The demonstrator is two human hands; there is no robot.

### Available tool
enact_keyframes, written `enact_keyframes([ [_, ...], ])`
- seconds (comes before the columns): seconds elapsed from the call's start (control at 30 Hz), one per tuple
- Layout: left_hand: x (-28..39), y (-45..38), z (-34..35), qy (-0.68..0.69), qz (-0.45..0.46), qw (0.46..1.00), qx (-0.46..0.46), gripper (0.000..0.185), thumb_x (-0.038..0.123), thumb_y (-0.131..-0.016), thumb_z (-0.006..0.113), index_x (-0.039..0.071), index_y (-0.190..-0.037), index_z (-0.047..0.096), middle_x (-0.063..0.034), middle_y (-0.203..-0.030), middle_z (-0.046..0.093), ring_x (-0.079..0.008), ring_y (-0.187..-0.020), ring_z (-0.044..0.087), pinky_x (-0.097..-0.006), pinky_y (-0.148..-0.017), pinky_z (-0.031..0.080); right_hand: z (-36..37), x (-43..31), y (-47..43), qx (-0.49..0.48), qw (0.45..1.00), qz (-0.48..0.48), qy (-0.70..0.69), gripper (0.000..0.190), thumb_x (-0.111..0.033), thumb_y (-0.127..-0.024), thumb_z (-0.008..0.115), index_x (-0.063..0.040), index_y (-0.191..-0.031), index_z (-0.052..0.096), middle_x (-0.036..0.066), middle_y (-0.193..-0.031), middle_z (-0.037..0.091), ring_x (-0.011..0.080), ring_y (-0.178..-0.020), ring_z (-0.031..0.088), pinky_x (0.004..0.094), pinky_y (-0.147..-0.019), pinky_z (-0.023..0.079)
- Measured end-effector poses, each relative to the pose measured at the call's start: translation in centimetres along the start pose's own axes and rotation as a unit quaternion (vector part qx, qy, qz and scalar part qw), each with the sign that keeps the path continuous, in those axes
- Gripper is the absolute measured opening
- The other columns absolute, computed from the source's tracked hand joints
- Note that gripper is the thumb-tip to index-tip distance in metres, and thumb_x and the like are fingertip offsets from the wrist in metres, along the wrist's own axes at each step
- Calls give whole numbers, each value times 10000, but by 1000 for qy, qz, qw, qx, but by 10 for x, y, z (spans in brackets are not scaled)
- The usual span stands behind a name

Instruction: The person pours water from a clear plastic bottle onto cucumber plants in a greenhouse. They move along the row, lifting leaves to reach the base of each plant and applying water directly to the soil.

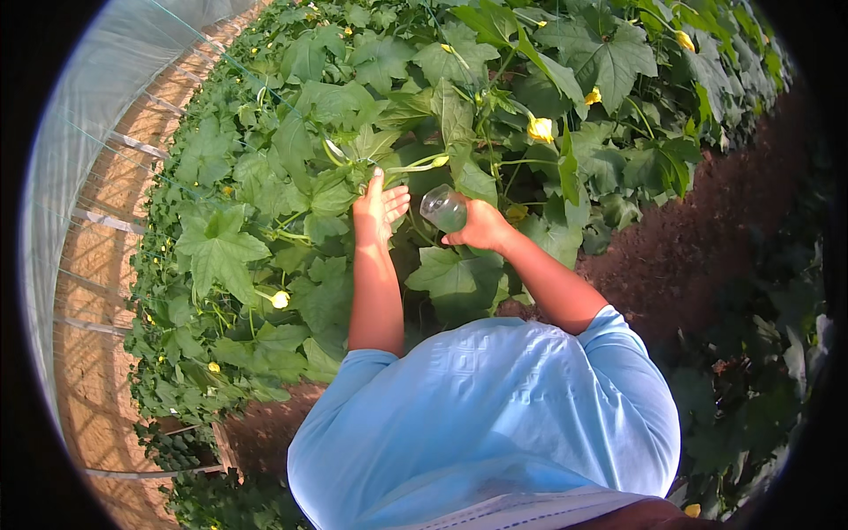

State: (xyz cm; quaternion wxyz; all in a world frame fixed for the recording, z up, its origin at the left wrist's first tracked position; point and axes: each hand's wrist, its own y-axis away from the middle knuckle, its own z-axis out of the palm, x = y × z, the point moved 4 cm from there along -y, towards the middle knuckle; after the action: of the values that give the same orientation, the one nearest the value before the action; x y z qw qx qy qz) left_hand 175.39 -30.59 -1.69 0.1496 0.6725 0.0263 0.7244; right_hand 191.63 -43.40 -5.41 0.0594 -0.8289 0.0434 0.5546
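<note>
My left hand [381, 211] is raised among the leaves of a gourd vine, palm turned up and fingers extended. Its thumb tip reaches a slim green stem, and whether they touch I cannot tell. Just beyond the fingers, a thin pale-green young fruit [419, 167] points to the right. In my right hand [485, 226] is a clear plastic cup or bottle [442, 207], tilted with its round end towards the left hand. It looks greenish inside, but I cannot tell whether that is liquid or foliage showing through. A broad lobed leaf [457, 278] spreads below both hands.
Yellow flowers [540, 129] dot the dense vines ahead. Thin green strings [232, 61] run through the foliage. Along the left stand an earthen wall [99, 265] with pale struts and translucent sheeting [99, 86]. Bare brown soil [656, 258] lies at right, with shaded plants [735, 397] beyond.
</note>
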Motion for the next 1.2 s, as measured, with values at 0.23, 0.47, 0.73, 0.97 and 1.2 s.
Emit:
enact_keyframes([
  [0.23, 4, 13, -22, -6, -26, 997, -66, 482, 405, -852, 666, 20, -1086, 495, -218, -860, 668, -257, -694, 671, -337, -594, 561, -16, 0, 4, 65, 993, -88, -32, 759, -194, -540, 863, -24, -1199, 529, 178, -1145, 606, 315, -1065, 576, 375, -933, 447],
  [0.47, 10, 34, -11, -105, -21, 992, -65, 366, 324, -868, 671, 25, -1034, 543, -161, -852, 676, -220, -687, 671, -304, -594, 556, -4, -10, -2, 12, 996, -45, 76, 784, -189, -551, 861, -5, -1216, 489, 184, -1126, 601, 318, -1058, 577, 369, -937, 447],
  [0.73, -5, 28, -10, -143, 33, 984, -103, 382, 246, -812, 737, 45, -1092, 571, -81, -942, 652, -176, -789, 654, -332, -657, 564, 7, -47, -1, 1, 996, 5, 87, 772, -206, -571, 847, -11, -1220, 478, 216, -1137, 595, 347, -1079, 577, 385, -914, 461],
  [0.97, -9, 18, -19, -149, 31, 980, -128, 382, 264, -793, 757, 48, -1062, 591, -75, -928, 653, -184, -777, 654, -334, -651, 564, 9, -59, 1, -11, 986, 18, 163, 815, -249, -587, 840, -15, -1264, 451, 227, -1152, 583, 360, -1091, 569, 398, -912, 466],
  [1.2, -6, 20, -18, -150, 21, 983, -107, 333, 245, -805, 744, 32, -1022, 610, -82, -898, 658, -191, -795, 651, -321, -678, 555, 19, -48, -3, -10, 985, 46, 166, 812, -256, -580, 842, -22, -1259, 462, 221, -1123, 598, 353, -1084, 574, 391, -917, 463],
])
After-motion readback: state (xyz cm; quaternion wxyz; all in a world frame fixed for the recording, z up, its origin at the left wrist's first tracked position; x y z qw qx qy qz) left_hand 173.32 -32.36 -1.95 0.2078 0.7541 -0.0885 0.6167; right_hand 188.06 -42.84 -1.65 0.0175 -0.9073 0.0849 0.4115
